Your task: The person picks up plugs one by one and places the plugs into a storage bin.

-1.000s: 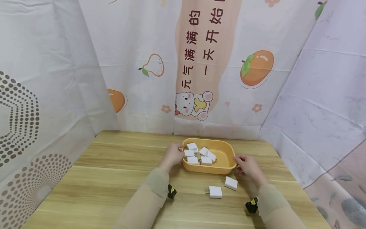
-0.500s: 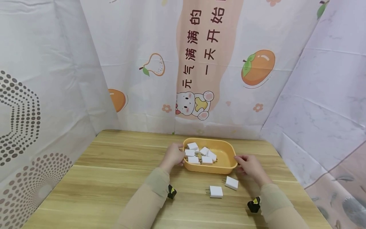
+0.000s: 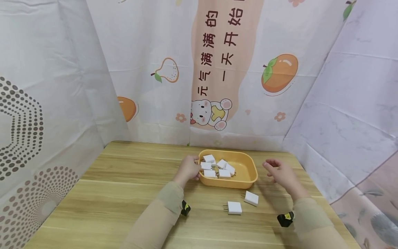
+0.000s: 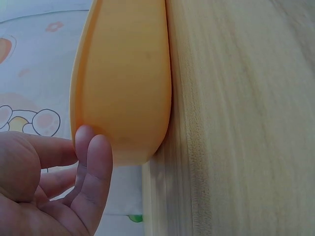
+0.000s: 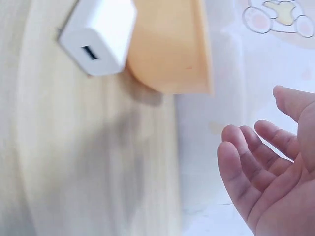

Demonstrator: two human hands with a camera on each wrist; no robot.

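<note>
A yellow plastic bin (image 3: 228,184) stands towards the back of the table, with several white USB charger plugs (image 3: 224,174) grouped in its left half. My left hand (image 3: 188,168) grips the bin's left end; in the left wrist view its thumb and fingertips (image 4: 100,147) meet at the rim. Just right of the bin, my right hand (image 3: 281,173) hovers apart from it, fingers loosely bent around nothing. Two more white charger plugs lie in front of the bin: one charger (image 3: 251,198) near its right corner, another charger (image 3: 234,208) closer to me, prongs pointing left.
The bin rests on a wood-grain table (image 3: 124,193). Behind it hangs a printed curtain (image 3: 174,114), with further cloths at the left and right sides. Each wrist wears a small black device, such as the right wrist device (image 3: 285,219).
My right hand has let go of the bin's right end and moved off to the right. The left hand stays at the left end, and the chargers have not moved.
</note>
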